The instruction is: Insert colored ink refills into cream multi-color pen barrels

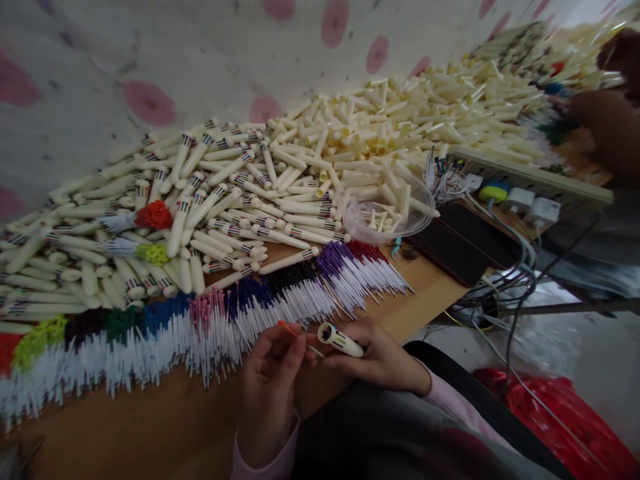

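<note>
My left hand [277,367] pinches a thin pen refill [314,349] with an orange end and a white tube. Close by, my right hand [383,357] is closed around a cream multicolour pen barrel [345,341], its open end facing left and coloured sliders showing on its side. The refill's white tip is near the barrel's open end; I cannot tell whether they touch. Just beyond my hands lies a long row of refills [250,320], grouped by end colour: red, yellow, dark, green, blue, pink, black, purple.
Behind the refills are heaped assembled-looking barrels [220,180] and plain cream tubes [400,120]. A clear plastic bowl [425,200] holds small white parts. To the right are a dark phone [457,243], a power strip [540,180] with cables, a red bag [565,413] and another person's arm [605,127].
</note>
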Motion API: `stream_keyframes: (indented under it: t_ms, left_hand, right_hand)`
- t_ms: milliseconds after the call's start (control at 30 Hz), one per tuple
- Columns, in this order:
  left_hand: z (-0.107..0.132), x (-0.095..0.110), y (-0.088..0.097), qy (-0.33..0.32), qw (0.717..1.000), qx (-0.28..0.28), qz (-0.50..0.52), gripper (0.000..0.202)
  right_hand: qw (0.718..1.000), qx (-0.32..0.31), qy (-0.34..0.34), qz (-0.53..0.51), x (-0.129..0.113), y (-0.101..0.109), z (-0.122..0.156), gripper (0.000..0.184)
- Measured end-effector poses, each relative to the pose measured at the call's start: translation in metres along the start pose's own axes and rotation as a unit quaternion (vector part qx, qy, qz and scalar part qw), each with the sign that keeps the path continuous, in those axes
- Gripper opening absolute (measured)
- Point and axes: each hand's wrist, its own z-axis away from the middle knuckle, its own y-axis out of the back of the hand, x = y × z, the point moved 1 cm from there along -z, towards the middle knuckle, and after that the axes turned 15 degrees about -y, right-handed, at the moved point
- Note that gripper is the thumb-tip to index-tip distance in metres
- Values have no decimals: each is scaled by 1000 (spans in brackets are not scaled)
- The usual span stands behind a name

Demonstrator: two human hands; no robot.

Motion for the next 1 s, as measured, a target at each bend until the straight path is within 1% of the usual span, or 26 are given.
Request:
stream_keyframes:
  t_ms: [167,300,533,700,767,833,933,1000]
  left_hand:
    - [-1,5,1,-1,1000,-11,-5,26]
    - [-3,14,4,-15,1000,-10,0,25]
    - [-5,22,8,24,999,-36,10,27]
    - [-7,26,12,49,998,-31,-16,30]
    - [-8,31,17,33,999,-10,-32,30]
    - [-10,37,25,-7,999,29,-44,30]
    - [-16,49,37,-80,992,87,-49,28]
    - [-20,54,42,-94,987,116,-52,23]
  right_hand:
    - [999,10,-2,36,0,0,-1,32]
    - [999,10,-7,49,-1,0,-1,33]
    - [999,7,2,47,-2,0,-2,35]
    - [999,-5,11,51,-1,2,-3,33]
    - [998,-11,6,57,-2,3,-2,29]
    - [998,-7,-5,60,-4,4,-1,24]
    - [998,8,-10,57,-7,5,1,30]
    - [999,5,-4,48,-7,5,1,24]
